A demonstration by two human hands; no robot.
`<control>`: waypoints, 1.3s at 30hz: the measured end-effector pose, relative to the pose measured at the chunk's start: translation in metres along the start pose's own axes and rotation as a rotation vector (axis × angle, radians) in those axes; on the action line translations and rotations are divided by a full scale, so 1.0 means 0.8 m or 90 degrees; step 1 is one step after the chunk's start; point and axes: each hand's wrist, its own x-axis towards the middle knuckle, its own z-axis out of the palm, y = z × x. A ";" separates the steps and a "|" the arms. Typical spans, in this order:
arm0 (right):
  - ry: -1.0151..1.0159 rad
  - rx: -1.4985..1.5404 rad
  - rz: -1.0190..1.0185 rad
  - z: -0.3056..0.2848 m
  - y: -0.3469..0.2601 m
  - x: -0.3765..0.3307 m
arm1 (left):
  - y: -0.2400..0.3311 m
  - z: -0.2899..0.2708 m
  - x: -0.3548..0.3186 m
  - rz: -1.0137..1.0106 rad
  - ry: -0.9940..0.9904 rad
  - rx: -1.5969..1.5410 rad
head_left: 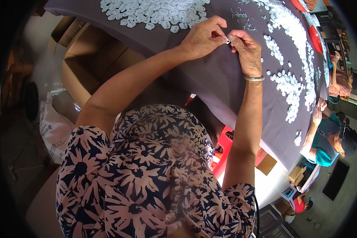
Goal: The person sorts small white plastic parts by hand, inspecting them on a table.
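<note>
Holding both hands nearly together over the table (212, 77), with the left arm (135, 81) angled across and the right arm (246, 131) nearly straight. Pinching a small white piece (227, 40) between the fingers of left hand (203, 39) and right hand (248, 52). Can see print on a white sack (53, 133), too small to read; also, scattered white pieces (293, 93), an open cardboard box (76, 85), a turquoise-clad co-worker (330, 139).
</note>
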 end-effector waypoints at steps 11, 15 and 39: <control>-0.006 -0.028 -0.001 0.000 -0.002 -0.001 | 0.000 -0.002 0.000 -0.002 -0.014 0.012; -0.004 -0.068 -0.010 0.001 -0.004 -0.002 | 0.001 -0.002 0.000 -0.008 -0.018 0.012; 0.184 -0.373 -0.301 0.039 0.010 0.007 | -0.032 -0.009 0.004 -0.047 0.055 -0.017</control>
